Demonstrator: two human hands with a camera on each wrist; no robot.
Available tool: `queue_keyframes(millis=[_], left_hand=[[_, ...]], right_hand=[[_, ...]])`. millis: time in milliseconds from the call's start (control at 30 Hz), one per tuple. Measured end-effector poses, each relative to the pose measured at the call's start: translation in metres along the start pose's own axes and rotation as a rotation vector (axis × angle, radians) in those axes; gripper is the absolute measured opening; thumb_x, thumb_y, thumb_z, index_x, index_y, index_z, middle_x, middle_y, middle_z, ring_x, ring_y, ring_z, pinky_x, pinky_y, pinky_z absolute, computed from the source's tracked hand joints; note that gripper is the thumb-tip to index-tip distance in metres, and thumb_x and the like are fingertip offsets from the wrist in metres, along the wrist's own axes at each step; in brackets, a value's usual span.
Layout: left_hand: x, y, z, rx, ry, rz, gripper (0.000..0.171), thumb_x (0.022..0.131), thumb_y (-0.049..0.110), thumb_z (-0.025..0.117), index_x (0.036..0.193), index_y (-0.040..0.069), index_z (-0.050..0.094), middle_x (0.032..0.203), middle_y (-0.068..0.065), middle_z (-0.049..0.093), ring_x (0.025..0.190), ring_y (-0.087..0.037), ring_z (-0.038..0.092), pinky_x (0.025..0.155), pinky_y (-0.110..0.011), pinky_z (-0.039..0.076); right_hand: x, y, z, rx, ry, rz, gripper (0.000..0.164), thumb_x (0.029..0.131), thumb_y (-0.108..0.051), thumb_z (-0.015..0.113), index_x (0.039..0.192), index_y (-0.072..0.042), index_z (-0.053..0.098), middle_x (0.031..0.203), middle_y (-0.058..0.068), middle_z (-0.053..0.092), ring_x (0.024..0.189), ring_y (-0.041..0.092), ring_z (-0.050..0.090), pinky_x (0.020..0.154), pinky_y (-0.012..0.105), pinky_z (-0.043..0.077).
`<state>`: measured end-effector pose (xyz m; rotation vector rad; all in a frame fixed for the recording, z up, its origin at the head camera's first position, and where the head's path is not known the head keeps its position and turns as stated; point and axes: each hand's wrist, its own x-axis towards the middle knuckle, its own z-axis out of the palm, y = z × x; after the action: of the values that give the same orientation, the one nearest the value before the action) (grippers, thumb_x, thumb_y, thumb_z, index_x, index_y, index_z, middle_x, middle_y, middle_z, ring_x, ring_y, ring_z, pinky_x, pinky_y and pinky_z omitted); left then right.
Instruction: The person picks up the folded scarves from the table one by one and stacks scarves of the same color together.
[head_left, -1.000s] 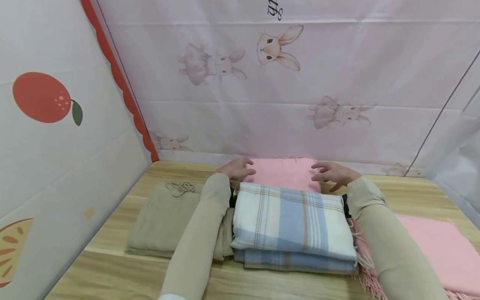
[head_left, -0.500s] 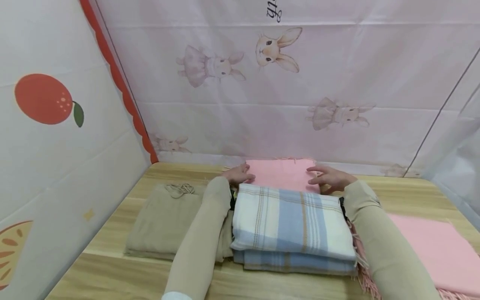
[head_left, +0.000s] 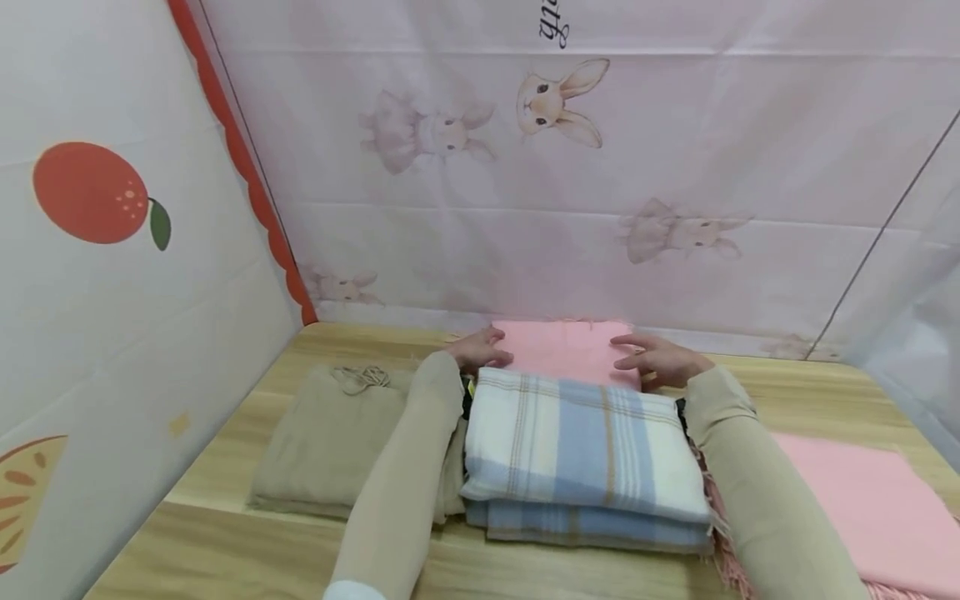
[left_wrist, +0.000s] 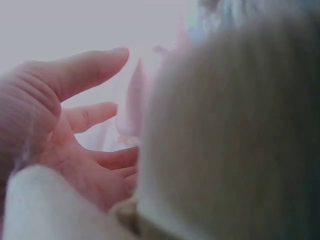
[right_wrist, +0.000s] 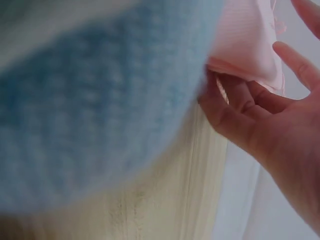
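Observation:
A folded pink scarf [head_left: 562, 346] lies at the back of the table against the wall, its near end hidden behind a folded blue-and-white plaid scarf [head_left: 585, 450]. My left hand [head_left: 477, 350] is at its left edge, thumb and fingers loosely spread; in the left wrist view the left hand [left_wrist: 82, 135] shows a wide gap between thumb and fingers. On the right edge is my right hand [head_left: 663, 361]. In the right wrist view several fingers of the right hand [right_wrist: 280, 120] bend under the pink scarf's corner [right_wrist: 245, 45], tips hidden, while two others extend along its side.
Left of the plaid scarf lies a folded khaki cloth [head_left: 330, 450] with a cord bundle [head_left: 362, 379] on it. A second folded pink cloth [head_left: 877, 508] with fringe lies at the right. Printed sheets [head_left: 465, 250] wall the wooden table [head_left: 247, 550] behind and at the left.
Both hands have come inward from just off the sides of the back pink scarf to its edges. Over the last half second they have hardly moved.

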<state>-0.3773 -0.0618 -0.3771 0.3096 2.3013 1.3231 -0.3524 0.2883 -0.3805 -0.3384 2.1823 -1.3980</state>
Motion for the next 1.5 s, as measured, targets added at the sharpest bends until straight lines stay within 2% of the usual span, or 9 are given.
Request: queue_keyframes(millis=[167, 267, 333, 467, 700, 967, 1133, 1367, 1500], left_hand=[[-0.003, -0.002, 0.005, 0.031, -0.01, 0.033, 0.063, 0.102, 0.014, 0.061, 0.157, 0.004, 0.033, 0.165, -0.018, 0.021, 0.136, -0.035, 0.047, 0.103, -0.041, 0.046], [-0.001, -0.005, 0.006, 0.029, -0.022, 0.045, 0.06, 0.102, 0.017, 0.062, 0.156, 0.008, 0.037, 0.163, -0.019, 0.025, 0.128, -0.033, 0.052, 0.095, -0.04, 0.05], [0.001, -0.007, 0.006, -0.001, -0.019, 0.037, 0.059, 0.102, 0.015, 0.063, 0.156, 0.009, 0.039, 0.159, -0.02, 0.031, 0.119, -0.031, 0.056, 0.088, -0.038, 0.052], [0.004, -0.007, 0.005, -0.004, -0.008, 0.025, 0.062, 0.099, 0.011, 0.065, 0.156, 0.01, 0.039, 0.157, -0.02, 0.034, 0.107, -0.028, 0.058, 0.081, -0.034, 0.051], [0.003, -0.005, 0.006, 0.071, 0.002, 0.067, 0.065, 0.097, 0.009, 0.067, 0.156, 0.008, 0.04, 0.167, -0.014, 0.016, 0.127, -0.032, 0.044, 0.091, -0.035, 0.048], [0.0, -0.002, 0.007, 0.001, 0.05, 0.027, 0.066, 0.095, 0.006, 0.068, 0.156, 0.013, 0.042, 0.159, -0.018, 0.033, 0.113, -0.029, 0.055, 0.092, -0.037, 0.049], [-0.004, 0.003, 0.003, 0.103, 0.084, 0.085, 0.065, 0.095, 0.004, 0.069, 0.154, 0.009, 0.044, 0.155, -0.021, 0.038, 0.114, -0.029, 0.052, 0.095, -0.036, 0.045], [-0.003, 0.013, -0.001, 0.107, 0.092, 0.152, 0.066, 0.095, 0.003, 0.068, 0.155, 0.007, 0.041, 0.144, -0.02, 0.048, 0.082, -0.015, 0.052, 0.074, -0.025, 0.046], [-0.007, 0.022, -0.007, 0.098, 0.077, 0.191, 0.066, 0.096, 0.003, 0.067, 0.156, 0.006, 0.039, 0.149, -0.021, 0.044, 0.096, -0.02, 0.053, 0.079, -0.026, 0.045]], right_hand=[[0.001, 0.007, 0.001, 0.013, -0.032, -0.037, 0.076, 0.103, -0.016, 0.058, 0.16, 0.004, 0.011, 0.162, 0.033, -0.003, 0.129, 0.037, 0.042, 0.107, 0.055, 0.04], [0.0, 0.01, 0.002, 0.008, -0.05, -0.063, 0.076, 0.103, -0.012, 0.058, 0.16, 0.004, 0.011, 0.15, 0.036, 0.019, 0.105, 0.026, 0.052, 0.091, 0.041, 0.048], [0.0, 0.011, 0.003, 0.012, -0.058, -0.065, 0.076, 0.102, -0.011, 0.059, 0.16, 0.003, 0.013, 0.124, 0.028, 0.043, 0.082, 0.018, 0.05, 0.078, 0.034, 0.048], [0.003, 0.01, 0.004, 0.019, -0.068, -0.061, 0.075, 0.101, -0.009, 0.06, 0.16, 0.002, 0.016, 0.095, 0.009, 0.049, 0.073, 0.014, 0.05, 0.072, 0.032, 0.048], [0.004, 0.007, 0.005, 0.03, -0.059, -0.083, 0.071, 0.101, -0.005, 0.059, 0.159, 0.005, 0.019, 0.114, 0.017, 0.055, 0.088, 0.016, 0.06, 0.076, 0.033, 0.053], [0.007, 0.002, 0.002, -0.061, -0.015, -0.111, 0.072, 0.099, -0.003, 0.062, 0.158, 0.004, 0.023, 0.135, 0.031, 0.037, 0.093, 0.018, 0.057, 0.076, 0.03, 0.051], [0.009, -0.005, 0.002, -0.076, -0.004, -0.145, 0.073, 0.097, -0.003, 0.063, 0.157, 0.005, 0.023, 0.149, 0.035, 0.024, 0.103, 0.019, 0.057, 0.083, 0.032, 0.053], [-0.005, -0.016, -0.003, -0.045, 0.022, -0.182, 0.073, 0.098, -0.002, 0.062, 0.159, 0.004, 0.022, 0.158, 0.033, 0.014, 0.102, 0.018, 0.058, 0.081, 0.032, 0.054], [-0.01, -0.023, -0.005, -0.03, 0.052, -0.199, 0.073, 0.097, -0.002, 0.063, 0.159, 0.003, 0.024, 0.156, 0.034, 0.02, 0.099, 0.016, 0.06, 0.078, 0.034, 0.056]])
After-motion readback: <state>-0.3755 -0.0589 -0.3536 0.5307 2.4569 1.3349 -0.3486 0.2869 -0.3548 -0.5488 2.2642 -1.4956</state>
